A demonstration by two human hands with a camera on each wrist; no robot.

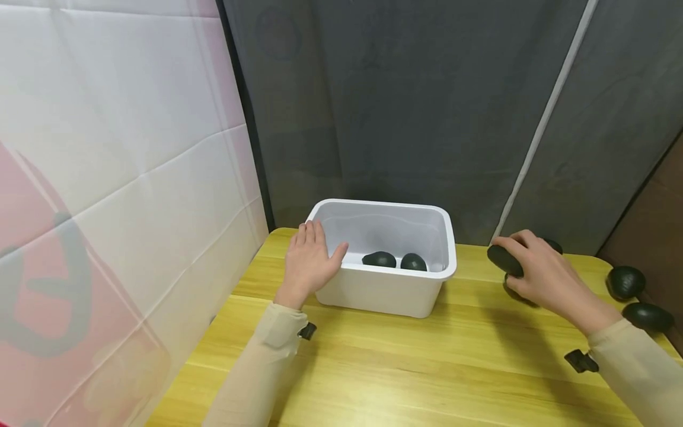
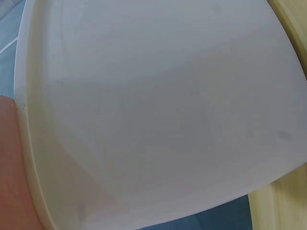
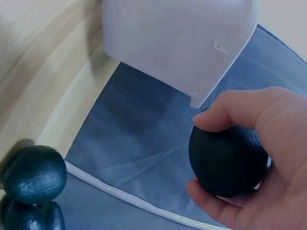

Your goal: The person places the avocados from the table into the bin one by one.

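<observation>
Resting flat against the white bin's (image 1: 385,279) left rim, the left hand (image 1: 309,261) kept its fingers straight. Two dark avocados (image 1: 395,260) lay inside the bin. At the bin's 3 o'clock, the right hand (image 1: 539,270) curled its fingers around an avocado (image 1: 504,260) above the wooden table (image 1: 427,367). Two more avocados (image 1: 635,296) sat at 3 o'clock of that hand.
</observation>
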